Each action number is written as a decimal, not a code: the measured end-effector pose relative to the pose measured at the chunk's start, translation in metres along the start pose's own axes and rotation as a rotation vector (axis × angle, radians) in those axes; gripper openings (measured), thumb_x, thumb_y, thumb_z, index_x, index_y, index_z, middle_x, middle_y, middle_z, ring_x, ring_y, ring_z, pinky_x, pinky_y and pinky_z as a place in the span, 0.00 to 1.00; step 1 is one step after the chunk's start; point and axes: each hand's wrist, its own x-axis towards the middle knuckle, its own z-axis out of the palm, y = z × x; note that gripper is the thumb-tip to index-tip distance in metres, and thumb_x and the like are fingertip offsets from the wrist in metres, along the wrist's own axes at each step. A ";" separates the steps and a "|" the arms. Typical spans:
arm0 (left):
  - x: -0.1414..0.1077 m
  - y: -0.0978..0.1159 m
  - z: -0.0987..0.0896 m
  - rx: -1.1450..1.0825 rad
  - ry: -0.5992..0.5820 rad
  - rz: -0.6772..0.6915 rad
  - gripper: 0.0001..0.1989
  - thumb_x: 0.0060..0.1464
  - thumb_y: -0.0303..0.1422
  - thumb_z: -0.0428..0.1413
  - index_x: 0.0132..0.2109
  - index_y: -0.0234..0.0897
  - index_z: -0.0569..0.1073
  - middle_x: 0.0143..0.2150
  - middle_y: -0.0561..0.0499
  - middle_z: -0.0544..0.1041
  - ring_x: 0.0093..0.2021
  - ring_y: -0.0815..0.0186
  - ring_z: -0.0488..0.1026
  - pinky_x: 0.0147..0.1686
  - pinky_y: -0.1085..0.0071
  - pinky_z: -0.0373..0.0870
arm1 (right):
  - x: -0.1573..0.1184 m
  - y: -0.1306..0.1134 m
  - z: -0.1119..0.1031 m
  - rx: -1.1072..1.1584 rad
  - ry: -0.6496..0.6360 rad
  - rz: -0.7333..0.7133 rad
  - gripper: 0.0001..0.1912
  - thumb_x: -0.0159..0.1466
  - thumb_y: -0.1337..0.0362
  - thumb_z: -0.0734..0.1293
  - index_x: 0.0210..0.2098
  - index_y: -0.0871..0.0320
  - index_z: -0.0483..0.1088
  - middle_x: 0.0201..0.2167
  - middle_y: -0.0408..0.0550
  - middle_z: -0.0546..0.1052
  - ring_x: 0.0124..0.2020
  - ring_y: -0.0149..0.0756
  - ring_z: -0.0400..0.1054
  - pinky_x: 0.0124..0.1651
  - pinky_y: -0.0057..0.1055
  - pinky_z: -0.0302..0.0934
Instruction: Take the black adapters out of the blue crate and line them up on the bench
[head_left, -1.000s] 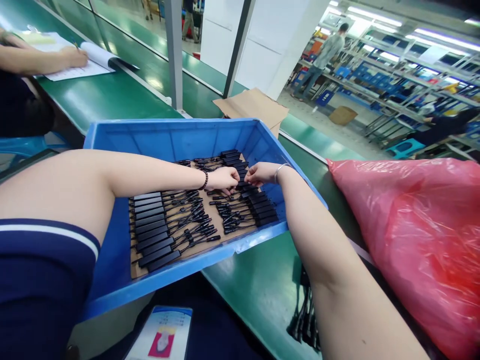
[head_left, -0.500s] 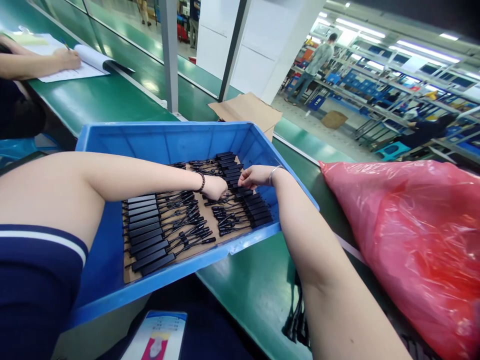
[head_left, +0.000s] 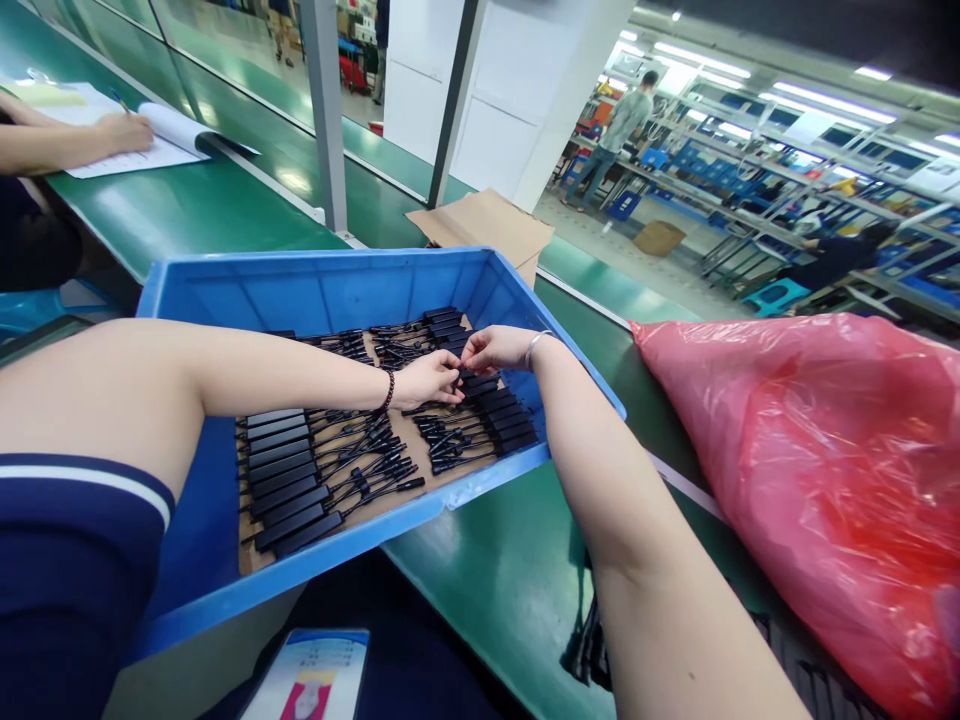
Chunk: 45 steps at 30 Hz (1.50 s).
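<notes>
A blue plastic bin (head_left: 337, 262) holds rows of slim black modules with short cables (head_left: 281, 470), laid on brown cardboard (head_left: 414, 440). My left hand (head_left: 429, 380) reaches over the left rows, fingers bent together at the right-hand row. Close against it, my right hand (head_left: 495, 348) pinches thumb and finger above the same row. The fingertips of both hands meet over the black modules (head_left: 506, 412); what they pinch is too small and hidden to make out. Cables of the right row point toward the bin's middle.
The bin rests partly on a green work surface (head_left: 457, 550). A large pink plastic bag (head_left: 810, 420) lies at right, with more black cables (head_left: 589, 640) by my right forearm. Behind the bin is a cardboard flap (head_left: 487, 225). At upper left, another person's hand (head_left: 124, 132) writes on paper.
My left hand has turned and its fingers have come up to meet my right fingertips. My right hand has shifted slightly left. The whole view has moved a little.
</notes>
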 end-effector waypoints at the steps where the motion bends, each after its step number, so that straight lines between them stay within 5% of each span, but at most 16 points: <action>1: 0.001 0.000 0.000 -0.001 0.011 0.008 0.05 0.57 0.23 0.48 0.40 0.34 0.60 0.29 0.53 0.70 0.27 0.74 0.73 0.37 0.68 0.73 | 0.001 0.000 0.002 0.000 0.011 0.004 0.06 0.52 0.75 0.68 0.27 0.62 0.66 0.19 0.39 0.69 0.22 0.24 0.64 0.30 0.21 0.63; 11: 0.005 -0.002 -0.005 0.026 0.093 0.005 0.01 0.55 0.24 0.51 0.35 0.31 0.65 0.28 0.52 0.71 0.23 0.75 0.71 0.27 0.79 0.69 | 0.002 -0.011 0.013 -0.148 0.060 0.073 0.05 0.54 0.74 0.67 0.26 0.63 0.65 0.18 0.40 0.70 0.24 0.24 0.67 0.32 0.20 0.66; 23: 0.008 -0.005 -0.005 0.040 0.130 0.008 0.02 0.50 0.22 0.55 0.31 0.29 0.68 0.25 0.53 0.70 0.24 0.76 0.69 0.31 0.77 0.67 | 0.009 -0.015 0.018 -0.414 -0.001 0.152 0.05 0.53 0.76 0.64 0.26 0.62 0.64 0.18 0.41 0.68 0.22 0.26 0.65 0.29 0.21 0.64; 33: 0.004 -0.001 -0.004 0.038 0.165 0.070 0.04 0.50 0.23 0.57 0.35 0.30 0.70 0.26 0.54 0.72 0.24 0.76 0.70 0.33 0.75 0.70 | 0.005 -0.006 0.011 -0.311 0.076 0.178 0.04 0.56 0.74 0.65 0.26 0.61 0.65 0.18 0.40 0.68 0.20 0.25 0.64 0.28 0.22 0.63; 41: 0.004 0.009 -0.004 0.233 0.108 0.035 0.02 0.47 0.24 0.56 0.31 0.30 0.70 0.24 0.51 0.72 0.24 0.71 0.71 0.29 0.73 0.70 | 0.008 0.005 -0.001 -0.319 0.104 0.168 0.04 0.59 0.71 0.63 0.28 0.60 0.63 0.20 0.40 0.66 0.21 0.24 0.61 0.26 0.21 0.60; 45: 0.007 0.022 -0.012 0.778 -0.036 0.202 0.10 0.37 0.23 0.58 0.33 0.34 0.73 0.26 0.52 0.73 0.26 0.68 0.69 0.31 0.72 0.66 | 0.004 0.002 -0.001 -0.323 0.109 0.143 0.04 0.60 0.70 0.62 0.28 0.60 0.62 0.19 0.39 0.65 0.21 0.24 0.60 0.27 0.21 0.59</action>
